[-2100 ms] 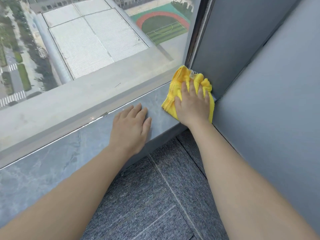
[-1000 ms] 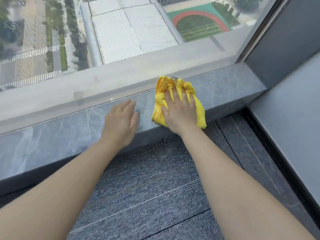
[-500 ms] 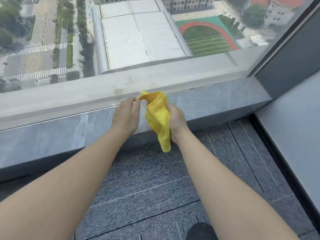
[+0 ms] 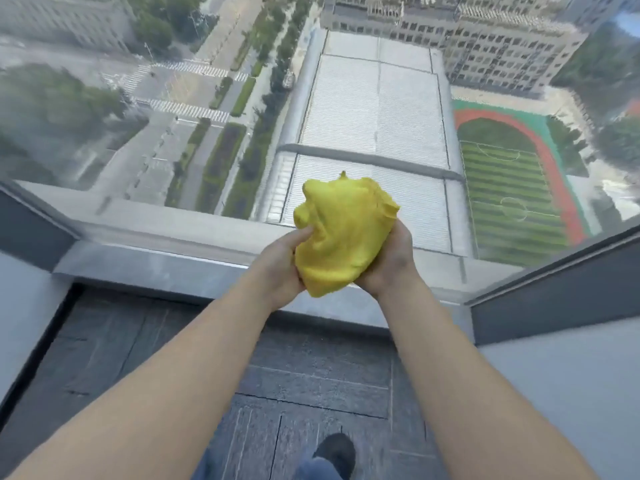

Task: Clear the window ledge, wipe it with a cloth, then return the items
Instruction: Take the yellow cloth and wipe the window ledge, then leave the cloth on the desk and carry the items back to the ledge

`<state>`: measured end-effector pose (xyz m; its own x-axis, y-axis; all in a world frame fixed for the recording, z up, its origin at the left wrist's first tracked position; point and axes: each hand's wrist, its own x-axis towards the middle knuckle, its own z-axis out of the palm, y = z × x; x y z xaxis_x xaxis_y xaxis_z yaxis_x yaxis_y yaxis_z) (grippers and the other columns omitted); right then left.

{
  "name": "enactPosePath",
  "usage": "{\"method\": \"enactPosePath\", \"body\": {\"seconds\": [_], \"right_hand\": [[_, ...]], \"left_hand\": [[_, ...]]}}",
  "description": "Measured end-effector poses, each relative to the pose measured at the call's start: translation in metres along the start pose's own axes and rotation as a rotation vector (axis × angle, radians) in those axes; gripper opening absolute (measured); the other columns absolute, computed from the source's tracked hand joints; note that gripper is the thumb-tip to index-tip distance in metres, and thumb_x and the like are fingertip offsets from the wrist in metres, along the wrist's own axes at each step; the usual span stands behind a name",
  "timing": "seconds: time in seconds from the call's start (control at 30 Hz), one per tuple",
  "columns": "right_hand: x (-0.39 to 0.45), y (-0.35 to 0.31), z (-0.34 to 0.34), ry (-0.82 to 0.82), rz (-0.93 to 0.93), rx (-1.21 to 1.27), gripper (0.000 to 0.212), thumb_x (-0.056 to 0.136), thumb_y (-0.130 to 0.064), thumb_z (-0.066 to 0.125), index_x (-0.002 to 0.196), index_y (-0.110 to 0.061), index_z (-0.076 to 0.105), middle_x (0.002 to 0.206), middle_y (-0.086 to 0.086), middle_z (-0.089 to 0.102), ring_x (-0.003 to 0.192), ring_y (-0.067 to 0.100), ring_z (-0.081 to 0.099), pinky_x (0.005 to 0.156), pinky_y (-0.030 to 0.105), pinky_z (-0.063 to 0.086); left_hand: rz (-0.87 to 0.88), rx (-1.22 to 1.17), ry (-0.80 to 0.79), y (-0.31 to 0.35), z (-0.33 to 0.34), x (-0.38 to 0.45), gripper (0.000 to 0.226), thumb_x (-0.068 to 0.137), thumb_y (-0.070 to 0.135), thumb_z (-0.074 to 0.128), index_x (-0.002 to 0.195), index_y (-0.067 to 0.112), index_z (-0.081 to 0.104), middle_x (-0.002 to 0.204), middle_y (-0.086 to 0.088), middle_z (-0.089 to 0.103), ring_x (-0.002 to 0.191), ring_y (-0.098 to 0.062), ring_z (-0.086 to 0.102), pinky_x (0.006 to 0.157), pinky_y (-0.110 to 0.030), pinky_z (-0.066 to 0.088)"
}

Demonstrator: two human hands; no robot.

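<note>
A bunched yellow cloth is held up in the air in front of the window, above the grey stone window ledge. My left hand grips its left side, with the thumb pressed into the fabric. My right hand cups and grips the right side from below. The ledge itself runs across the view below the glass and nothing stands on the part I can see.
Grey walls close in the alcove on the right and on the left. Dark carpet tiles cover the floor below the ledge. A dark shoe shows at the bottom edge.
The right hand stopped wiping and lifted the cloth off the ledge. The left hand left the ledge and took hold of the cloth too. Both hands have risen, bunching it.
</note>
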<state>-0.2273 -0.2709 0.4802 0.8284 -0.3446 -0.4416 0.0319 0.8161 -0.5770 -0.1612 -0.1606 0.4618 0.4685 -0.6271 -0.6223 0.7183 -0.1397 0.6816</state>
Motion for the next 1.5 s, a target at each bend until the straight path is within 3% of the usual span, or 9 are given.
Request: {"method": "enactPosePath", "body": {"seconds": [0.23, 0.33, 0.47, 0.7, 0.8, 0.93, 1.17, 1.27, 1.5], "right_hand": [[-0.062, -0.021, 0.163, -0.367, 0.163, -0.359, 0.061, 0.069, -0.064, 0.046, 0.087, -0.014, 0.075, 0.091, 0.008, 0.074, 0.086, 0.023, 0.07, 0.087, 0.035, 0.051], [-0.093, 0.011, 0.22, -0.506, 0.288, -0.554, 0.053, 0.053, -0.05, 0.074, 0.088, -0.011, 0.074, 0.088, 0.007, 0.075, 0.08, 0.02, 0.072, 0.072, 0.029, 0.059], [-0.153, 0.093, 0.288, -0.422, 0.273, -0.83, 0.025, 0.083, -0.029, 0.062, 0.096, -0.008, 0.062, 0.088, 0.008, 0.064, 0.074, 0.022, 0.064, 0.065, 0.033, 0.055], [-0.326, 0.274, 0.391, -0.656, 0.304, -1.07, 0.008, 0.085, -0.013, 0.061, 0.089, -0.006, 0.063, 0.084, 0.008, 0.061, 0.081, 0.025, 0.059, 0.077, 0.037, 0.051], [-0.401, 0.339, 0.43, -0.88, 0.324, -1.1, 0.007, 0.087, -0.01, 0.057, 0.09, -0.007, 0.063, 0.092, 0.01, 0.061, 0.079, 0.024, 0.059, 0.066, 0.03, 0.049], [-0.501, 0.423, 0.461, -1.131, 0.441, -1.119, 0.028, 0.086, -0.003, 0.057, 0.114, 0.0, 0.057, 0.105, 0.014, 0.061, 0.098, 0.03, 0.058, 0.082, 0.04, 0.05], [-0.642, 0.563, 0.497, -1.502, 0.608, -1.171, 0.022, 0.088, 0.0, 0.054, 0.109, -0.007, 0.057, 0.11, 0.017, 0.062, 0.094, 0.029, 0.061, 0.082, 0.042, 0.051], [-0.689, 0.624, 0.52, -1.609, 0.678, -1.162, 0.025, 0.088, 0.001, 0.052, 0.111, -0.007, 0.055, 0.093, 0.009, 0.06, 0.081, 0.022, 0.059, 0.07, 0.035, 0.051], [-0.773, 0.748, 0.568, -1.681, 0.687, -1.218, 0.033, 0.087, 0.003, 0.051, 0.12, -0.002, 0.051, 0.108, 0.015, 0.057, 0.099, 0.03, 0.056, 0.092, 0.045, 0.047]], "left_hand": [[0.34, -0.159, 0.303, 0.092, -0.045, -0.161, 0.034, 0.086, 0.012, 0.051, 0.118, 0.001, 0.053, 0.107, -0.013, 0.061, 0.089, -0.023, 0.061, 0.07, -0.032, 0.055], [0.491, -0.184, 0.482, 0.1, -0.087, -0.242, 0.021, 0.083, 0.004, 0.054, 0.104, 0.006, 0.054, 0.094, -0.01, 0.06, 0.079, -0.022, 0.059, 0.065, -0.032, 0.052], [0.622, -0.206, 0.727, 0.074, -0.14, -0.366, 0.019, 0.086, 0.002, 0.052, 0.1, 0.013, 0.045, 0.087, -0.005, 0.054, 0.073, -0.018, 0.054, 0.064, -0.033, 0.047], [0.725, -0.342, 1.198, -0.028, -0.222, -0.608, 0.018, 0.09, 0.018, 0.05, 0.072, 0.021, 0.047, 0.079, -0.003, 0.051, 0.07, -0.016, 0.049, 0.063, -0.03, 0.041], [0.734, -0.349, 1.396, -0.075, -0.244, -0.707, 0.006, 0.089, 0.017, 0.051, 0.085, 0.017, 0.048, 0.081, -0.002, 0.051, 0.081, -0.022, 0.051, 0.07, -0.034, 0.043], [0.732, -0.395, 1.684, -0.148, -0.267, -0.815, 0.007, 0.088, 0.013, 0.053, 0.094, 0.014, 0.05, 0.082, -0.002, 0.052, 0.086, -0.022, 0.05, 0.077, -0.035, 0.043], [0.734, -0.554, 2.067, -0.252, -0.3, -0.953, 0.042, 0.086, 0.002, 0.052, 0.126, 0.005, 0.038, 0.113, -0.009, 0.044, 0.1, -0.021, 0.044, 0.076, -0.031, 0.039], [0.69, -0.51, 2.148, -0.282, -0.326, -1.007, 0.045, 0.087, -0.001, 0.045, 0.127, 0.018, 0.04, 0.126, -0.012, 0.046, 0.109, -0.027, 0.048, 0.076, -0.031, 0.039], [0.527, -0.505, 2.213, -0.329, -0.398, -1.104, 0.039, 0.088, -0.003, 0.038, 0.116, 0.016, 0.058, 0.137, -0.011, 0.047, 0.118, -0.03, 0.048, 0.092, -0.033, 0.041]]}}
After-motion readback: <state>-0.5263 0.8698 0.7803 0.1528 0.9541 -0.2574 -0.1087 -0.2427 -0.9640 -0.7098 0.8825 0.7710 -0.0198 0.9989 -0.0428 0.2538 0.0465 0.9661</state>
